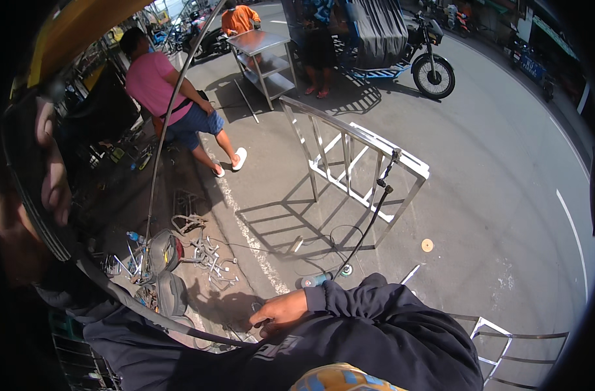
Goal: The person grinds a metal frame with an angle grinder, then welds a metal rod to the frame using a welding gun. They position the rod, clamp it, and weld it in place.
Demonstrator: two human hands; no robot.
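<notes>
Right hand (pixel 281 311) over the pavement, near an angle grinder (pixel 318 279)

The right hand hung loosely curled with fingers drawn together, holding nothing; the left hand was out of view. The grinder lay on the road just beyond it, beside the steel railing frame (pixel 359 166), cable (pixel 369 225) trailing. It looked heavy and rigid, best gripped around its body, away from the disc.

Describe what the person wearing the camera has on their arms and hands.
The one arm in plain view wears a long dark navy sleeve, loose and creased, ending in a ribbed cuff at the wrist. The hand beyond it is bare: no glove shows. A second hand cannot be made out.
</notes>
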